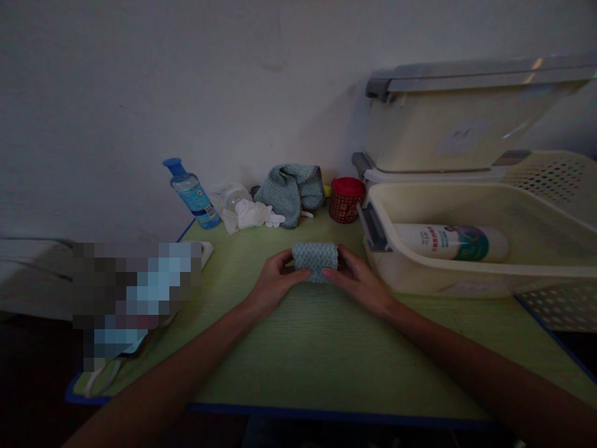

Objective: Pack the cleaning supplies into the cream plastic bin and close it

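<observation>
A small light-blue textured cloth [315,259], rolled or folded into a short bundle, lies on the green table [289,354] near its middle. My left hand [274,280] grips its left end with the fingers curled round it. From the other side, my right hand [358,279] holds the right end, fingers closed on the cloth. Both forearms reach in from the bottom of the view.
At the back stand a blue bottle [192,193], a crumpled white item [252,214], a teal cloth heap [291,190] and a red jar [346,199]. A cream bin [466,274] holding a spray can [450,242] fills the right, with a lidded box [457,124] behind.
</observation>
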`<state>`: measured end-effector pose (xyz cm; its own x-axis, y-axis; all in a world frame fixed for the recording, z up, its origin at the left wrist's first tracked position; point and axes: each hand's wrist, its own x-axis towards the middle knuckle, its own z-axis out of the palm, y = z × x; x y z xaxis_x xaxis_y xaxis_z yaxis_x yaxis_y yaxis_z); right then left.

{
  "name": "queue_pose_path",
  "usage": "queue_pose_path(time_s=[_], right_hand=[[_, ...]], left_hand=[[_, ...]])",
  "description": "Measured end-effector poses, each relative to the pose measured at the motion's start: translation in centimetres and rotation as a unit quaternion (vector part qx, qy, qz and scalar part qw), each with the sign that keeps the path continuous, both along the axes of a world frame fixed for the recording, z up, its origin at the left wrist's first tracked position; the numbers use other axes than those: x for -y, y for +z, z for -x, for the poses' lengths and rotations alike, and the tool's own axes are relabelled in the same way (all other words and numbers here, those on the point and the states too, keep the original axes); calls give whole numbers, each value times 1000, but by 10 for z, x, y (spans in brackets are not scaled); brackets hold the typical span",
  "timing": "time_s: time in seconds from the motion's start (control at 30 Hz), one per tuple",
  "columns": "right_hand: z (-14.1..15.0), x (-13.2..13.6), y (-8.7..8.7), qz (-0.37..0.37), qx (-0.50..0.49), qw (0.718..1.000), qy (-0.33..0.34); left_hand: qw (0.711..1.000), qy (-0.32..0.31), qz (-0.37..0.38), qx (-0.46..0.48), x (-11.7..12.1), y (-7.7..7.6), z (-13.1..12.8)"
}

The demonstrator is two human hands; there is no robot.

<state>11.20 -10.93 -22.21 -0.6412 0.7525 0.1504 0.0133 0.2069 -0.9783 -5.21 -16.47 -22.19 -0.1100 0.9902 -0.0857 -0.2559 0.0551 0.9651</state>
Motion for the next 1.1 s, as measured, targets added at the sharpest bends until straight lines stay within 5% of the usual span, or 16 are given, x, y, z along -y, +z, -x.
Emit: queue_pose_path(time_s=[0.33,0.7,1.1], right_hand=[[0,-2,-1,45,-62,997,22],[2,6,4,209,-172,958,100],[3,4,3,83,-62,994,18]], left_hand=[[999,-9,17,32,0,1,1],[984,-103,26,140,3,4,-2],[998,-31,14,-51,1,4,-4]])
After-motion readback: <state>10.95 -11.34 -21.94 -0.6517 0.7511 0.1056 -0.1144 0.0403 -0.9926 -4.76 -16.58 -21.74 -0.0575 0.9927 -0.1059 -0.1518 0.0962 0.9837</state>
